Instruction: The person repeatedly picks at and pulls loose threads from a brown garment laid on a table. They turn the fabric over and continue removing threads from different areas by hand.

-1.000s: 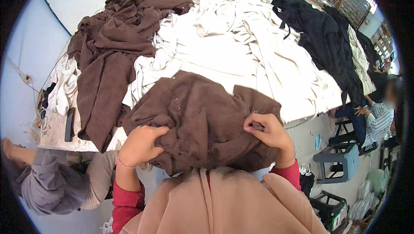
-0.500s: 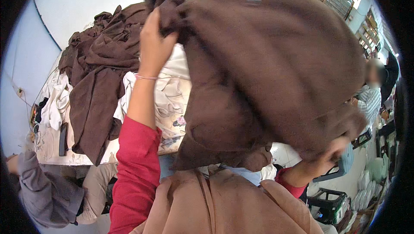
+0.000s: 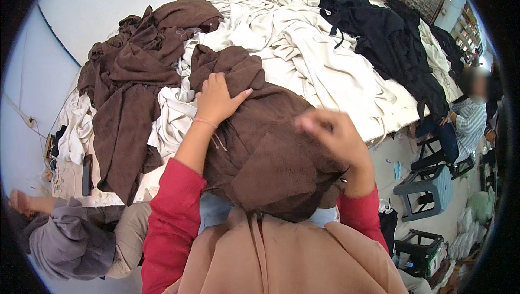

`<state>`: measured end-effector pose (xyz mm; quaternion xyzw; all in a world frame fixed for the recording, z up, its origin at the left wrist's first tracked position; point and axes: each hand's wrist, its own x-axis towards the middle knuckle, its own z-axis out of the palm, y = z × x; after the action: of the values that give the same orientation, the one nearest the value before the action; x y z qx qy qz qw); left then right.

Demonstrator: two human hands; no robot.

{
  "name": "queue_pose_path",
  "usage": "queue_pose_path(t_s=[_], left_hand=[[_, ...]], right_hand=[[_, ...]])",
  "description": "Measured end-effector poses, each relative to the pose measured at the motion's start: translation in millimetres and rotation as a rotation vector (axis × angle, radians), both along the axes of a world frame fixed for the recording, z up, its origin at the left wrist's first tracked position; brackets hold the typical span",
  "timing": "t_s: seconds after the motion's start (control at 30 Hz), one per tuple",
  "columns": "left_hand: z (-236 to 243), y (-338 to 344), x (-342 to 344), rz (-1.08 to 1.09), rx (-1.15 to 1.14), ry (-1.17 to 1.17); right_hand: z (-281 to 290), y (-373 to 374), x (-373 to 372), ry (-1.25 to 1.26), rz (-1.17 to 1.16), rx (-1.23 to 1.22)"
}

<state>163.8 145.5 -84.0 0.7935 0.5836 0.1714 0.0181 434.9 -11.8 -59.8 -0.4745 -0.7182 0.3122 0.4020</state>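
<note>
My left hand (image 3: 216,99) rests open on a bunched brown cloth (image 3: 260,153) at the table's near edge, thumb out to the right and fingertips on its upper folds. My right hand (image 3: 330,134) is slightly blurred over the right part of that cloth, fingers loosely bent and apart, nothing visible held. The cloth spreads between my forearms down to my lap. Just left of it lie another brown fabric pile (image 3: 124,110) and white fabric (image 3: 170,120); behind it is a larger white heap (image 3: 292,50).
Black fabric (image 3: 379,50) covers the table's right side. A dark narrow object (image 3: 87,175) lies on the table (image 3: 114,199) at left. A person in grey (image 3: 70,245) sits left of me; another in stripes (image 3: 466,131) sits right, near plastic stools (image 3: 433,185).
The brown cloth was lifted high and spread out half a second ago; it is now down on the table, reaching farther back than at first. Both hands have lowered, and the left has loosened its grip.
</note>
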Motion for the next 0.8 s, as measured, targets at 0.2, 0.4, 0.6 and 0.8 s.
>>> queue_pose_path(t_s=[0.2,0.4,0.6,0.8], left_hand=[[23.4,18.1,1.1,-0.13,-0.362,-0.5],[103.5,31.7,-87.9,-0.142,-0.134,-1.585],[156.2,43.8,-182.0,-0.126,-0.05,-1.741],[116.1,21.4,-200.7,-0.053,-0.044,-1.466]], right_hand=[[-57.7,84.9,-16.8,-0.291,-0.378,-0.184],[0.5,71.1,30.3,0.337,-0.341,-0.068],[88.5,45.1,108.4,0.617,-0.664,0.741],[69.9,-6.0,111.5,0.166,-0.613,0.465]])
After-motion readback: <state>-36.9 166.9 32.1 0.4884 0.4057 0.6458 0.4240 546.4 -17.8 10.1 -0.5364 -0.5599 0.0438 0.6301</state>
